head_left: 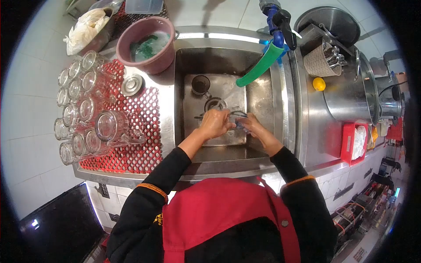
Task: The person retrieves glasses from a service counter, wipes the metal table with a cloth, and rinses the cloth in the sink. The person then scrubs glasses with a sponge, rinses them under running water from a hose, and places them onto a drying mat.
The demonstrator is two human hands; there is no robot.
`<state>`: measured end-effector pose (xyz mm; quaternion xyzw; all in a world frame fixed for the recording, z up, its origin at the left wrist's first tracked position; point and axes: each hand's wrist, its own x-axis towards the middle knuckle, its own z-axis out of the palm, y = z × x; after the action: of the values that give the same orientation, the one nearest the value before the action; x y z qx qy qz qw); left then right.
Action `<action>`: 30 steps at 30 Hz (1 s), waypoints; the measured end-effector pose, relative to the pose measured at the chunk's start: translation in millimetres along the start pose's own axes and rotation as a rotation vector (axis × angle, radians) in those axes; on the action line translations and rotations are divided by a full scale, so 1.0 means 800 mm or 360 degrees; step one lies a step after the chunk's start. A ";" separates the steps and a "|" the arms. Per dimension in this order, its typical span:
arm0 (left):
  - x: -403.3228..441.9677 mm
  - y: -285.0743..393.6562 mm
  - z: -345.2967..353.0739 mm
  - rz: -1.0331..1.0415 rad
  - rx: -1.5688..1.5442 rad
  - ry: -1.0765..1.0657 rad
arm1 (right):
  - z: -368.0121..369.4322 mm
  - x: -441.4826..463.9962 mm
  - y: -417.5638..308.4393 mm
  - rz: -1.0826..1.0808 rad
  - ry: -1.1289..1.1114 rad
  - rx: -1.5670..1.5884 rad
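Both hands are over the steel sink (pixel 188 140). My left hand (pixel 215 123) is closed at a small dark-rimmed item (pixel 239 113), too small to name. On its other side my right hand (pixel 253 124) has its fingers bent together around part of the same item. A glass mug (pixel 201 85) stands in the sink's upper left, and more glassware, partly hidden, lies beside my left hand. The green hose (pixel 262 65) hangs from a blue tap pipe over the sink's right side.
Several glass mugs (pixel 106 126) stand upside down on a red perforated mat (pixel 147 107) at the left, near a metal lid (pixel 131 84). A pink bucket (pixel 164 61) holds soapy water. At the right are a cutlery basket (pixel 318 65), a yellow ball-shaped item (pixel 319 84) and a red bin (pixel 347 142).
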<state>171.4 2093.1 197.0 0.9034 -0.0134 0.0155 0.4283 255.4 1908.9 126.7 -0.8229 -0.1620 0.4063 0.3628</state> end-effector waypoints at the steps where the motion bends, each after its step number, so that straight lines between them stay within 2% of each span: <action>1: -0.004 -0.006 0.010 -0.0001 -0.0002 -0.0004 | 0.012 -0.001 0.014 0.0328 -0.0090 0.0881; 2: -0.007 -0.010 0.018 0.0092 0.0090 0.0013 | 0.020 -0.006 0.012 0.0654 -0.0179 0.1764; 3: -0.010 -0.015 0.024 0.0186 0.0182 0.0030 | 0.022 -0.013 0.012 0.0655 -0.0178 0.1770; 5: -0.012 -0.027 0.037 0.0240 0.0275 0.0038 | 0.021 -0.023 0.007 0.0577 -0.0727 0.2101; 6: -0.013 -0.032 0.042 0.0290 0.0366 0.0050 | 0.027 -0.006 0.021 0.0439 -0.1218 0.2330; 7: -0.013 -0.037 0.047 0.0288 0.0365 0.0047 | 0.026 -0.003 0.028 0.0441 -0.1218 0.2333; 9: -0.010 -0.037 0.051 0.0312 0.0422 0.0085 | 0.016 -0.017 -0.009 0.0929 -0.0494 0.1823; 13: -0.005 -0.029 0.051 0.0383 0.0248 -0.0011 | 0.009 0.016 0.008 0.0750 -0.0453 0.1520; 15: -0.001 -0.020 0.044 0.0082 0.0041 -0.0189 | 0.002 0.039 0.030 0.0656 -0.0401 0.1279; 17: 0.004 -0.044 0.057 0.0079 0.0022 -0.0188 | -0.003 0.063 0.038 0.0546 -0.0419 0.1214; 19: 0.011 -0.069 0.071 0.0080 0.0006 -0.0179 | -0.013 0.072 0.020 0.0696 -0.0143 0.0956; 20: 0.015 -0.077 0.075 -0.0056 -0.0170 -0.0179 | -0.013 0.081 0.020 0.0629 -0.0021 0.0707; 21: 0.019 -0.090 0.084 -0.0191 -0.0347 -0.0179 | -0.012 0.094 0.029 0.0622 -0.0017 0.0704; 22: 0.024 -0.102 0.094 -0.0182 -0.0344 -0.0172 | -0.010 0.107 0.038 0.0618 0.0073 0.0769; 24: 0.036 -0.128 0.120 -0.0138 -0.0124 0.0163 | -0.009 0.134 0.066 0.0602 0.0167 0.0823; 26: 0.049 -0.130 0.124 -0.0185 -0.0036 0.0244 | -0.002 0.155 0.099 0.0493 0.0176 0.1506; 27: 0.056 -0.132 0.125 -0.0234 0.0049 0.0312 | 0.003 0.177 0.116 0.0486 0.0178 0.1499; 28: 0.061 -0.136 0.128 -0.0229 0.0047 0.0319 | 0.007 0.200 0.133 0.0630 0.0314 0.0944; 29: 0.066 -0.141 0.133 -0.0365 -0.0032 0.0454 | 0.006 0.214 0.140 0.0759 0.0442 0.0385; 30: 0.070 -0.144 0.137 -0.0500 -0.0112 0.0586 | -0.001 0.174 0.070 0.0794 0.0646 0.0088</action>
<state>233.3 2080.2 40.9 0.8608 0.2051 0.1125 0.4520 340.3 1948.3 9.5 -0.8913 0.1315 0.3144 0.2990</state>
